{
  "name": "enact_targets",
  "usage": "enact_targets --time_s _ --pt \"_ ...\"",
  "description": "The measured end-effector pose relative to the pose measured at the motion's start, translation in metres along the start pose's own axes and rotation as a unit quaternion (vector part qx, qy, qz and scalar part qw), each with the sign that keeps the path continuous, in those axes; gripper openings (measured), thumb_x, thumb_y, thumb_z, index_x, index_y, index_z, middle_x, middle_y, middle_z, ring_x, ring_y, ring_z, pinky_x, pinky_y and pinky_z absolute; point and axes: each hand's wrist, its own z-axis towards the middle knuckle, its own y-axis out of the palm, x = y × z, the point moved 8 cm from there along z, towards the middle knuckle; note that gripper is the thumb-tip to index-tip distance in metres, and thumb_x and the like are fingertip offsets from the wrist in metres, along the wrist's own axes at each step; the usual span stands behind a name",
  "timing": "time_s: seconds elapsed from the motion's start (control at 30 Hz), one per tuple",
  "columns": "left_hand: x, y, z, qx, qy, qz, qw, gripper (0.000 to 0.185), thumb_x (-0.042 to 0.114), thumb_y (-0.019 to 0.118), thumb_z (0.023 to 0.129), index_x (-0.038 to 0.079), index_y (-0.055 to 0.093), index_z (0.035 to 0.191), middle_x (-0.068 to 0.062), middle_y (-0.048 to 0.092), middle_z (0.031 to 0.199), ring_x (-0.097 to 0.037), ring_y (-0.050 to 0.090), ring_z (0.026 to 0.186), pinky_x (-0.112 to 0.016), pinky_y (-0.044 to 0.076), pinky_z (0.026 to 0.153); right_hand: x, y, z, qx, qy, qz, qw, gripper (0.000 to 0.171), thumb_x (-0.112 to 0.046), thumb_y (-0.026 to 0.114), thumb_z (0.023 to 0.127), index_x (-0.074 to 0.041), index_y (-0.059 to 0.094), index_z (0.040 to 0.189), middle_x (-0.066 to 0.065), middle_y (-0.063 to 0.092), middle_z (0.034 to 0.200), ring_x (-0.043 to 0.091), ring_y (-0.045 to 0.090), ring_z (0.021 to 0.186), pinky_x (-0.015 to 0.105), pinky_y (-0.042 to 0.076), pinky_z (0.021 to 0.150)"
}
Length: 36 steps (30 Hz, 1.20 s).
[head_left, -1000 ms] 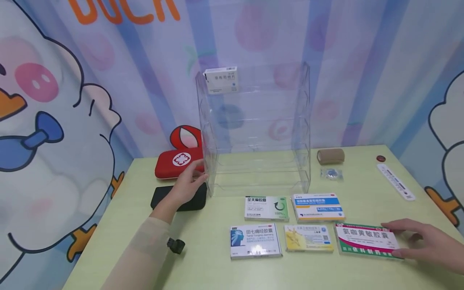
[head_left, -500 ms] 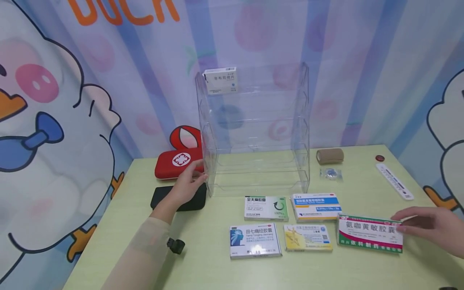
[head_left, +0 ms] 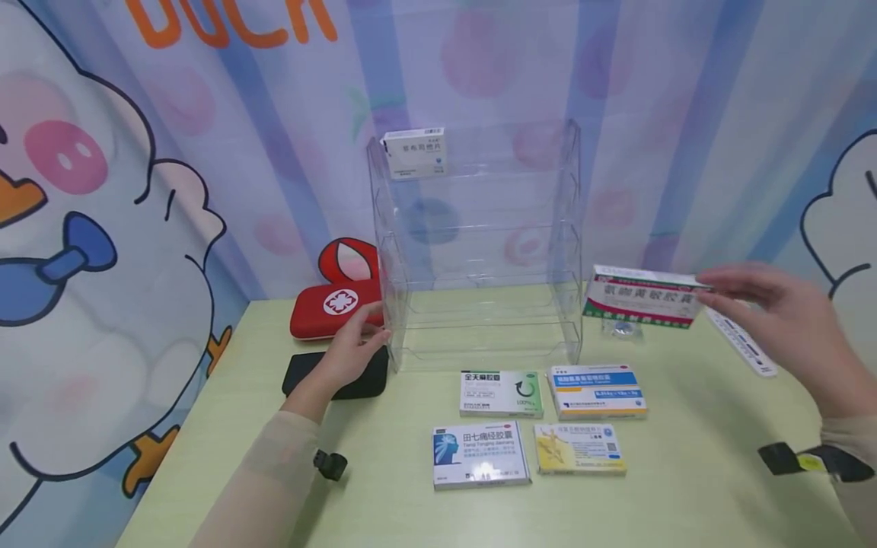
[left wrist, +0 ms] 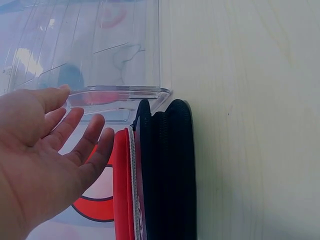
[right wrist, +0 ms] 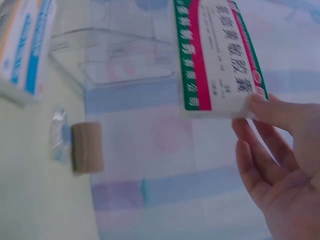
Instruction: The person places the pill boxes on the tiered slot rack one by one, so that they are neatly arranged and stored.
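Note:
My right hand (head_left: 777, 304) pinches a green, white and magenta medicine box (head_left: 640, 299) by its right end. The box is up in the air, tilted, beside the right wall of a clear acrylic tiered rack (head_left: 489, 358). In the right wrist view the thumb lies on the face of the box (right wrist: 217, 60). My left hand (head_left: 358, 352) is at the rack's lower left side, fingers loosely extended. Its thumb tip is right at the rack edge in the left wrist view. A white medicine box (head_left: 416, 154) sits on the top tier at the left.
On the table lie a green-white box (head_left: 501, 393), a blue-white box (head_left: 597, 393), a box with a head picture (head_left: 479, 455) and a yellow box (head_left: 580, 450). Left of the rack are a red case (head_left: 336, 308) and a black case (head_left: 336, 373). A brown bandage roll (right wrist: 87, 148) lies right.
My right hand has lifted the green, white and magenta medicine box off the table and carried it up and left towards the rack. My left hand has stayed in place.

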Motion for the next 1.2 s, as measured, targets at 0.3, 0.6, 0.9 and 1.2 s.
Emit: enact_targets --time_s 0.3,0.6,0.9,1.2 --pt "-0.006 -0.006 0.001 0.001 -0.008 0.006 0.9999 0.063 0.020 0.065 0.103 0.025 0.035 0.158 -0.008 0.050 0.151 -0.033 0.054 0.133 -0.049 0.056 0.104 -0.080 -0.001 0.092 0.066 -0.009 0.149 0.987 0.035 -0.037 0.072 0.097 -0.024 0.072 0.129 -0.004 0.068 0.129 -0.003 0.061 0.107 0.015 0.050 0.093" --pt "-0.005 -0.009 -0.001 0.004 -0.004 0.011 0.9999 0.063 0.020 0.066 0.102 0.025 0.036 0.157 -0.007 0.050 0.150 -0.032 0.054 0.133 -0.050 0.055 0.106 -0.155 0.000 0.163 0.153 -0.098 0.177 0.967 0.026 -0.022 0.076 0.095 -0.015 0.077 0.120 0.000 0.070 0.124 -0.001 0.065 0.100 0.015 0.054 0.093" --pt "-0.006 -0.007 0.000 0.003 -0.005 0.011 0.9999 0.063 0.020 0.066 0.102 0.025 0.036 0.158 -0.007 0.052 0.148 -0.031 0.056 0.131 -0.049 0.055 0.106 -0.196 0.019 0.210 0.149 -0.106 0.168 0.969 0.024 -0.014 0.073 0.097 -0.011 0.076 0.120 -0.001 0.064 0.126 0.009 0.065 0.111 0.020 0.053 0.100" --pt "0.002 -0.004 0.001 0.001 0.003 0.008 1.0000 0.062 0.020 0.066 0.102 0.026 0.038 0.156 -0.006 0.053 0.147 -0.030 0.057 0.129 -0.048 0.056 0.105 -0.176 0.049 0.224 0.062 -0.077 0.109 0.989 0.029 -0.017 0.068 0.100 -0.015 0.072 0.129 0.006 0.063 0.134 0.017 0.060 0.123 0.028 0.046 0.111"
